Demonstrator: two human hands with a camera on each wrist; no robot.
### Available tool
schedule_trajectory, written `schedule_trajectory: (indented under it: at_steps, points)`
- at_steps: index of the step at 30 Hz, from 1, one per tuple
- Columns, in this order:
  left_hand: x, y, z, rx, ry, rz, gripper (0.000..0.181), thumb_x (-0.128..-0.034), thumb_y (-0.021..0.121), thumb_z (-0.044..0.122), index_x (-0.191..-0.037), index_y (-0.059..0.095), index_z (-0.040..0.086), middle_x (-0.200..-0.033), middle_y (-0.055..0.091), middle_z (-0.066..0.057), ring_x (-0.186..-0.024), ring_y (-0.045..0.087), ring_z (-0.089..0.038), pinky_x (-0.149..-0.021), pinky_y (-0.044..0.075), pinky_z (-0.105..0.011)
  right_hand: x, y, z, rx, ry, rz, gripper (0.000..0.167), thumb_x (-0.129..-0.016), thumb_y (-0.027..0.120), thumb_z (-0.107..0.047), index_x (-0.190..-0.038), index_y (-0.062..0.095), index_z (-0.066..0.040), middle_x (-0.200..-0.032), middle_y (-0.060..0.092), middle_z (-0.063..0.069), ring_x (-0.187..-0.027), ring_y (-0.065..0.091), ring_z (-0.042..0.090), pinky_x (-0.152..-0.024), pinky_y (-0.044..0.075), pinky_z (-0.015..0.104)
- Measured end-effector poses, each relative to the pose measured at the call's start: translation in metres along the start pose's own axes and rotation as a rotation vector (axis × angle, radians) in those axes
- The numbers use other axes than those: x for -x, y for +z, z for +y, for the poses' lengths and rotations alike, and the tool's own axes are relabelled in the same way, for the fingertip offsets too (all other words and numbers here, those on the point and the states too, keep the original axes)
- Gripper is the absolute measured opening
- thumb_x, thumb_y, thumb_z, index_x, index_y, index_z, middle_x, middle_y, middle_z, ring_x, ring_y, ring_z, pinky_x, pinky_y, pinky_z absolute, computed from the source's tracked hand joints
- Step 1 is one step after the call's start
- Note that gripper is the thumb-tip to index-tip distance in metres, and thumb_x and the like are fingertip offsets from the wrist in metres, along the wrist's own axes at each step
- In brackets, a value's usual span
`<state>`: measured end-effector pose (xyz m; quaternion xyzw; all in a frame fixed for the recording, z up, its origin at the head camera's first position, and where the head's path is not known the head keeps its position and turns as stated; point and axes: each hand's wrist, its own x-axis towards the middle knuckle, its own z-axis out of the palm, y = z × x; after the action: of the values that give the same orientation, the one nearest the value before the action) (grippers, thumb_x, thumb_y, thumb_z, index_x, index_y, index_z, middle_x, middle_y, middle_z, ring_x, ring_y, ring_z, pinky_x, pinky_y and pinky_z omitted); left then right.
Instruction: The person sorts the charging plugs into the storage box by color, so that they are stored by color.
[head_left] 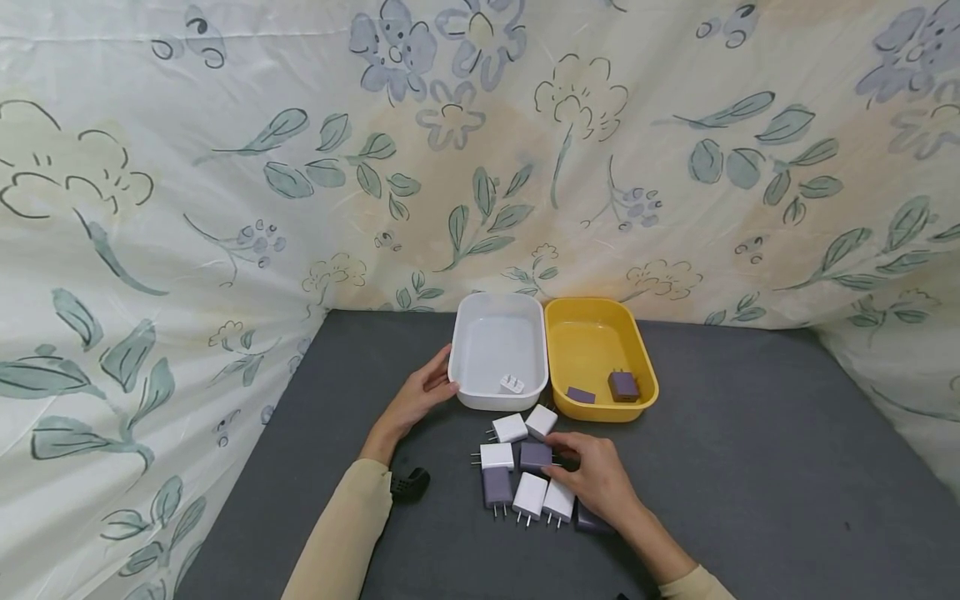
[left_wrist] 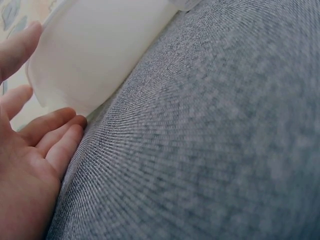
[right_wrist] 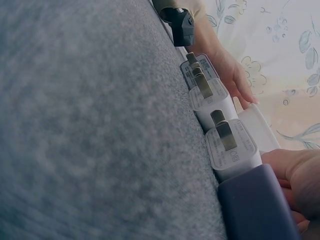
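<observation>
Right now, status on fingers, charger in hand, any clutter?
Left fingers at white bin. Right fingers pinching purple charger. White chargers crowd close.

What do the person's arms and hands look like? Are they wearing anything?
The left hand and right hand are bare, with no gloves. The left sleeve is long, plain and pale yellow. The right sleeve looks the same, but only its end shows. A chunky black gadget sits at the left wrist.

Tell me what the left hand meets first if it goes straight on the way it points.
The white bin, at its left side; the left hand seems to touch it, though exact contact is hard to judge.
</observation>
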<state>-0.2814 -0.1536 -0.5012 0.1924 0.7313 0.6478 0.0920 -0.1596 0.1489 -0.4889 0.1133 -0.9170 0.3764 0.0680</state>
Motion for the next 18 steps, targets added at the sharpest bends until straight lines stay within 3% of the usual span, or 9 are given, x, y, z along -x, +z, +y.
schedule_trajectory:
  at_steps: [8, 16, 18]
  points:
    - [-0.001, 0.0, 0.001, 0.0, -0.012, 0.006, 0.073, -0.0952, 0.063, 0.013, -0.155, 0.025, 0.027, -0.153, 0.042, -0.012, -0.14, 0.043, -0.028, -0.11, 0.042, -0.037, 0.0, -0.002, 0.004, -0.065, -0.04, 0.023, 0.037, -0.068, 0.087, -0.005, -0.103, 0.075, -0.007, -0.099, 0.075, 0.004, -0.087, 0.072, 0.016, -0.075, 0.059, 0.025]
    - [0.003, 0.002, 0.019, 0.0, -0.009, -0.023, 0.074, -0.0952, 0.061, 0.007, -0.157, 0.02, 0.012, -0.152, 0.04, -0.02, -0.139, 0.042, -0.034, -0.109, 0.044, -0.038, -0.001, -0.008, 0.008, -0.086, -0.071, 0.053, 0.037, -0.068, 0.088, -0.006, -0.102, 0.074, -0.01, -0.099, 0.075, 0.003, -0.086, 0.073, 0.015, -0.075, 0.058, 0.022]
    - [0.003, 0.002, 0.017, 0.005, -0.006, -0.02, 0.074, -0.0953, 0.061, 0.008, -0.157, 0.02, 0.013, -0.152, 0.041, -0.02, -0.139, 0.042, -0.035, -0.108, 0.044, -0.037, -0.001, -0.011, 0.01, -0.094, -0.075, 0.064, 0.037, -0.067, 0.088, -0.006, -0.102, 0.074, -0.009, -0.098, 0.075, 0.003, -0.086, 0.073, 0.016, -0.074, 0.059, 0.024]
